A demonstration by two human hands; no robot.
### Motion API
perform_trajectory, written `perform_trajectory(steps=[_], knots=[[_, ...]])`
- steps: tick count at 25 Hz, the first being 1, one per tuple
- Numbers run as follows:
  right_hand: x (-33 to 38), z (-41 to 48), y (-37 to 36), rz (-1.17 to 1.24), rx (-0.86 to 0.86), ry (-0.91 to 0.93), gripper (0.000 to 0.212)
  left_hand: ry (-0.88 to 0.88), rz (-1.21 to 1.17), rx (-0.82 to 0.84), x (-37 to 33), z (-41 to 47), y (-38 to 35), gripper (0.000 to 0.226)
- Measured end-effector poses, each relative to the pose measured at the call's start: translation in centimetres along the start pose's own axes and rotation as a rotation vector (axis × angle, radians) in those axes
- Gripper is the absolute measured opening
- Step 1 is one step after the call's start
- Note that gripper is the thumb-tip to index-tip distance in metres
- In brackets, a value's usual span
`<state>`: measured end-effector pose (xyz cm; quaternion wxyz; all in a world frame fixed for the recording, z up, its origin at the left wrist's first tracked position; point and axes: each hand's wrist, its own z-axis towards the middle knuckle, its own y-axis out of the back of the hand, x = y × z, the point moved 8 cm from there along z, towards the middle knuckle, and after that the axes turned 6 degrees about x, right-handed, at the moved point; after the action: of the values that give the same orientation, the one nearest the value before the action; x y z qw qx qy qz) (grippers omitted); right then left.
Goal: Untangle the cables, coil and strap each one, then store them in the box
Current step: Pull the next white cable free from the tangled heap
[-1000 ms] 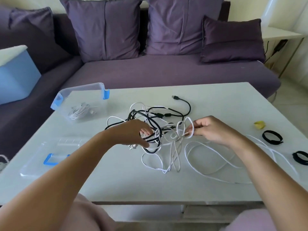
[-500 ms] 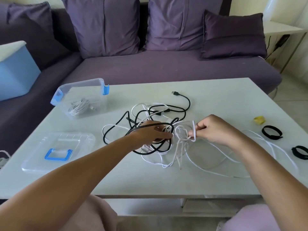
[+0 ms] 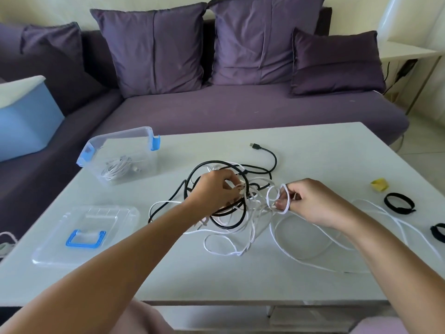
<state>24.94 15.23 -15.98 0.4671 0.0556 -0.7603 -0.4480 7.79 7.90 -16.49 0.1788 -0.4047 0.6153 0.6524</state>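
A tangle of cables lies mid-table: a black cable with a USB plug at the far end, and white cable looping toward me and to the right. My left hand reaches through a black loop and pinches white strands inside the knot. My right hand pinches a small white loop just right of the tangle. The clear storage box with blue latches stands at the back left, a coiled white cable inside it.
The box's clear lid with a blue handle lies at the front left. Two black straps and a yellow strap lie at the right edge. A purple sofa and a blue bin stand beyond the table.
My left hand moved from the near side of the tangle up through a black loop and now pinches white strands. My right hand stayed put, holding its white loop.
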Motion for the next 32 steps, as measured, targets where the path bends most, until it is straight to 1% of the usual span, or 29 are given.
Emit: perform_trajectory(steps=[1,3,5,7,9,12,14,15,16,17,19,21,22,23,25,26,27,28,30,32], knots=[[-0.2,0.0,0.3,0.008,-0.009,-0.002,0.029,-0.003,-0.084,0.055,0.2,0.2,0.2,0.012],[-0.9,0.0,0.8,0.033,-0.024,-0.005,0.027,0.028,-0.277,0.217,0.7,0.1,0.0,0.019],[-1.4,0.0,0.7,0.051,-0.011,-0.007,0.023,0.05,-0.35,0.353,1.0,-0.4,-0.5,0.029],[-1.7,0.1,0.2,0.063,0.009,-0.007,0.021,0.077,-0.395,0.401,1.1,-0.8,-0.8,0.032],[-1.9,0.3,0.1,0.079,0.012,-0.008,0.018,0.113,-0.473,0.441,1.4,-0.9,-1.0,0.033],[-2.1,0.5,0.2,0.113,0.007,-0.011,0.013,0.143,-0.588,0.579,1.2,-1.5,-1.6,0.03],[-1.9,0.5,0.2,0.126,0.013,-0.007,0.011,0.147,-0.643,0.669,0.9,-2.1,-2.2,0.022],[-1.8,0.5,0.2,0.12,0.017,-0.009,0.01,0.153,-0.663,0.685,0.7,-2.3,-2.4,0.017],[-1.9,0.5,0.1,0.107,0.02,-0.017,0.01,0.161,-0.663,0.671,0.7,-2.3,-2.5,0.013],[-2.0,0.5,0.1,0.091,0.022,-0.023,0.011,0.161,-0.609,0.609,0.8,-2.0,-2.2,0.01],[-2.0,0.5,0.2,0.067,0.017,-0.027,0.014,0.116,-0.371,0.373,0.7,-1.3,-0.4,0.005],[-1.8,0.3,0.3,0.052,0.008,-0.027,0.019,0.001,-0.076,0.158,-0.3,-0.8,1.1,0.003],[-1.6,0.2,0.3,0.033,0.005,-0.027,0.022,-0.064,0.084,0.115,-1.2,-0.9,1.2,0.003],[-1.3,0.1,0.1,0.014,0.008,-0.026,0.024,-0.119,0.241,0.112,-1.9,-1.2,0.6,0.005],[-0.9,-0.1,0.0,-0.004,0.013,-0.017,0.025,-0.205,0.503,0.152,-2.7,-1.6,-0.9,0.01],[-0.9,-0.1,0.0,0.001,0.012,-0.015,0.026,-0.228,0.588,0.163,-2.9,-1.6,-1.3,0.011],[-0.9,-0.1,0.1,0.012,0.014,-0.016,0.026,-0.242,0.636,0.157,-3.2,-1.7,-1.2,0.012],[-1.1,0.0,0.1,0.028,0.017,-0.01,0.027,-0.234,0.616,0.143,-3.4,-1.8,-0.7,0.015],[-1.2,0.2,0.0,0.065,0.036,0.01,0.025,-0.206,0.474,0.135,-4.0,-2.1,0.5,0.012],[-0.9,0.2,-0.1,0.081,0.047,0.033,0.02,-0.209,0.391,0.147,-4.8,-2.6,1.4,0.009]])
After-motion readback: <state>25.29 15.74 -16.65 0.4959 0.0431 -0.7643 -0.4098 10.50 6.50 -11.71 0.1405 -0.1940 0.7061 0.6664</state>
